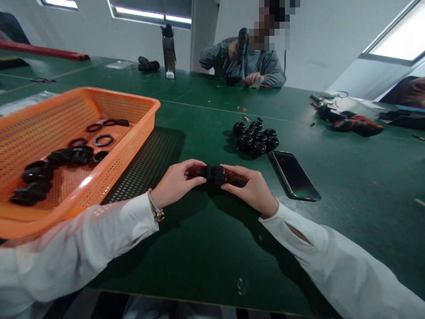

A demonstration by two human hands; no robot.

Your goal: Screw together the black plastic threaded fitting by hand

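Note:
Between my two hands, a black cable gland (213,174) lies sideways just above the green table. My left hand (179,180) pinches its narrower left end between thumb and fingers. On the wider right end, the fingers and thumb of my right hand (247,184) are closed. Beyond my right hand stands a cluster of several similar black cable glands (255,138). To the left, an orange perforated basket (128,153) holds loose black rings (103,140) and several black threaded parts (71,155).
A phone (295,175) lies right of my right hand. Across the green table (199,266), a person (245,57) holds a power drill (242,44). A bottle (169,51) stands at the back, and a red-and-black tool (357,124) lies far right.

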